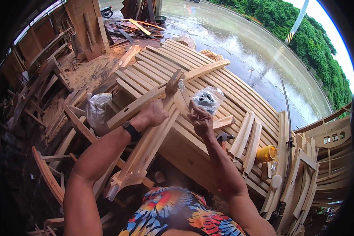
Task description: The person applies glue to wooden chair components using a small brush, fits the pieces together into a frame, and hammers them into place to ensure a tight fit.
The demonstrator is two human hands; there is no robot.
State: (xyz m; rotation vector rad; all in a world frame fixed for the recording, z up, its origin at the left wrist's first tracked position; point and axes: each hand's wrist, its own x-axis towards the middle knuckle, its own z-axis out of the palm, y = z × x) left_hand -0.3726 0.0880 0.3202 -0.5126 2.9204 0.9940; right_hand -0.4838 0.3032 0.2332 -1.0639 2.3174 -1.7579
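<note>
My left hand (155, 113), with a dark watch at its wrist, is closed in a fist over the top of a joined wooden frame (151, 139). What lies inside that fist is hidden. Just beyond it stands a darker wooden block (172, 83). My right hand (201, 120) is closed, its fingertips at the edge of a pale curved wooden piece (181, 103) at the frame's upper end. A clear plastic bag (208, 99) with dark contents lies beyond my right hand. The frame slants down toward me, ending in a curved foot (131, 180).
Wooden slats (240, 88) cover the work surface. A hammer (224, 139), curved wooden strips (246, 137) and a yellow container (266, 153) lie to the right. At the left are a white sack (99, 111) and piled wooden parts (51, 169). A wet road (244, 43) runs beyond.
</note>
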